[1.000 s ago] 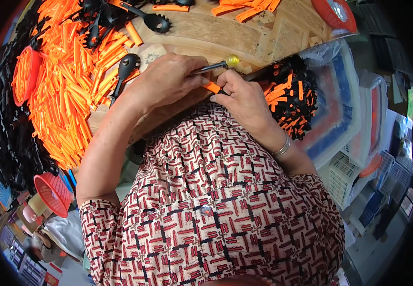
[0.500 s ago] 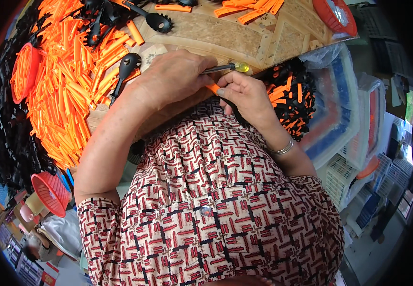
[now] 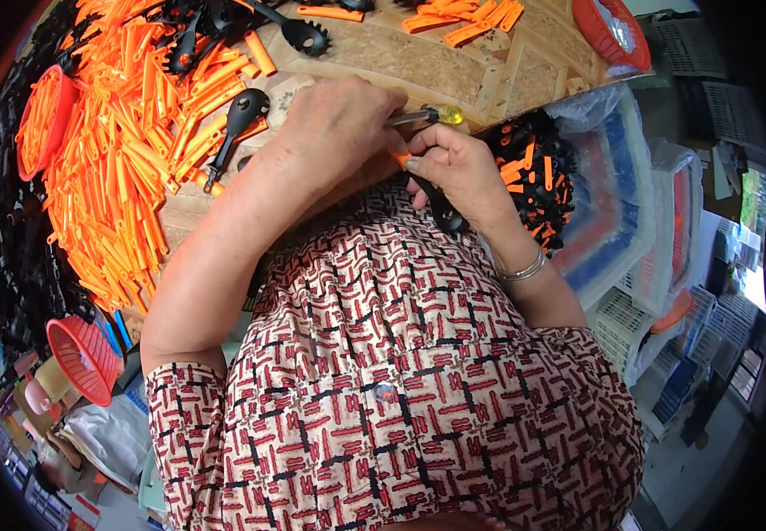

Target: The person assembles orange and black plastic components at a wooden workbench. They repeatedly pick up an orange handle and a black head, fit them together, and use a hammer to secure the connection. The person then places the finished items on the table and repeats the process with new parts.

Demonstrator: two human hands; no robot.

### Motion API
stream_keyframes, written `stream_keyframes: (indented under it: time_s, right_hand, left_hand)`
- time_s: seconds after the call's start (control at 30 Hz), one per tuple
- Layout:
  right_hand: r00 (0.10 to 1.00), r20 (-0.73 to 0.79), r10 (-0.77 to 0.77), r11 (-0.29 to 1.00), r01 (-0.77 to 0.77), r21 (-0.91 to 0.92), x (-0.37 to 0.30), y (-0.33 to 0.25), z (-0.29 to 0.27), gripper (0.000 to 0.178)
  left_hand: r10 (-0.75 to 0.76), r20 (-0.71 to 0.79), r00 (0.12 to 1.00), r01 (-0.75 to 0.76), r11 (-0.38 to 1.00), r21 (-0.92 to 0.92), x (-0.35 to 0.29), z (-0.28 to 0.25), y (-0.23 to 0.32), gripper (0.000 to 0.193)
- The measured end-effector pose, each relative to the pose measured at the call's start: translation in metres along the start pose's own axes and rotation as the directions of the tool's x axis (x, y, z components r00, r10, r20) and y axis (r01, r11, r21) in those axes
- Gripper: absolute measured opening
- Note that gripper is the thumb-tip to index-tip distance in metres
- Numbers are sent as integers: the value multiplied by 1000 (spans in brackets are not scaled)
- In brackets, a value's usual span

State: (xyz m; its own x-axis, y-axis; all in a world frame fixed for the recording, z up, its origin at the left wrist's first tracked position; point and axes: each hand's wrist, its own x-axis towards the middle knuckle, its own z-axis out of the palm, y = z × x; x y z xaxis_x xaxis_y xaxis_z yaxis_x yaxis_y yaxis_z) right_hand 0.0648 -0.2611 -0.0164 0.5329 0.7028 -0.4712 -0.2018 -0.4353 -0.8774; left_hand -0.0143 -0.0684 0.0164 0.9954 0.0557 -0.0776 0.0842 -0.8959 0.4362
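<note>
The right hand has its grip closed on a black-and-orange utensil, thumb by the orange part. The utensil's long axis slants from the fingers of the left hand down to the right; the left is nearer its orange end, the right nearer its black head. The left hand clasps a yellow-ended tool; whether its fingertips also pinch the orange end, I cannot tell. Farther out, a black spoon and heaped orange handles lie leftward on the counter
</note>
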Motion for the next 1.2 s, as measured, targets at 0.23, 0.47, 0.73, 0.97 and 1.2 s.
stream_keyframes:
  time_s: [0.23, 0.47, 0.73, 0.97, 1.2]
  right_hand:
    - [999, -42, -30, 999, 29, -41, 0, 0, 5, 16]
    - [999, 6, -41, 971, 39, 235, -2, 17, -1, 21]
    - [998, 29, -50, 983, 44, 180, -2, 12, -1, 17]
    - [992, -66, -108, 982, 117, 151, 4, 13, 8, 14]
    - [996, -35, -83, 990, 86, 112, 17, 16, 8, 15]
  left_hand:
    - [135, 125, 983, -132, 991, -30, 29, -1, -16, 37]
    - [2, -76, 997, -11, 992, -123, -6, 18, -10, 29]
    - [-12, -98, 995, 0, 992, -124, -11, 19, -7, 28]
    - [-126, -127, 984, 104, 981, -163, -14, 15, -13, 36]
    - [-406, -98, 909, 36, 311, -950, -60, -10, -20, 38]
